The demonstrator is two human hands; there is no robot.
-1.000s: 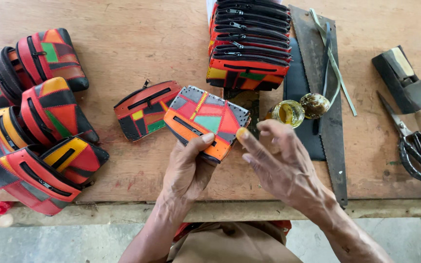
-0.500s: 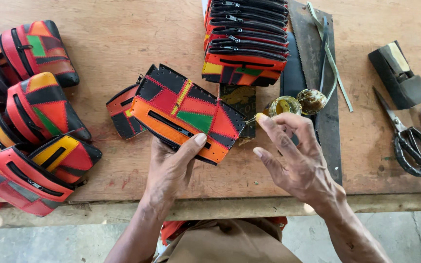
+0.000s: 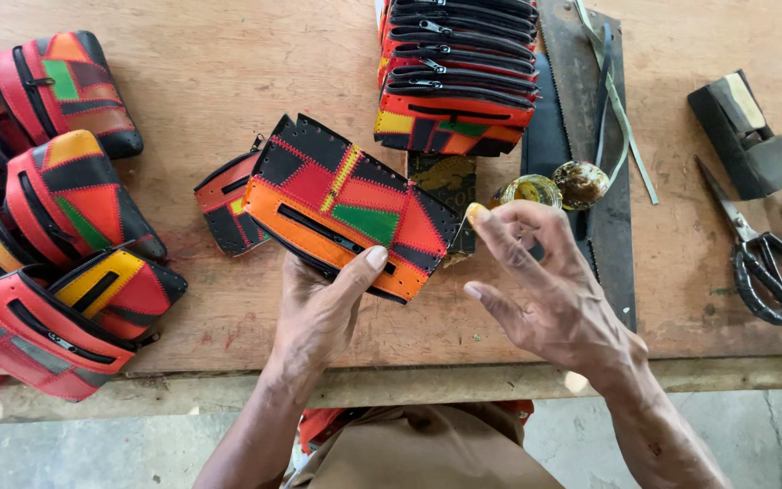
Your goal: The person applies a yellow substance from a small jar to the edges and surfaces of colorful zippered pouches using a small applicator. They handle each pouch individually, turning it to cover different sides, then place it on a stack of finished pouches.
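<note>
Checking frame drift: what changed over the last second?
The left hand lifted and turned the patchwork pouch so more of its face shows, keeping hold. The right hand stayed beside its right edge, fingers pinched. Pouch stack, scissors and saw unmoved.

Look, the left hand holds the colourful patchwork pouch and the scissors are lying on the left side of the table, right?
Not quite. The left hand does hold the colourful patchwork pouch, but the scissors lie on the right side of the table, past the right hand. The head view shows it.
</note>
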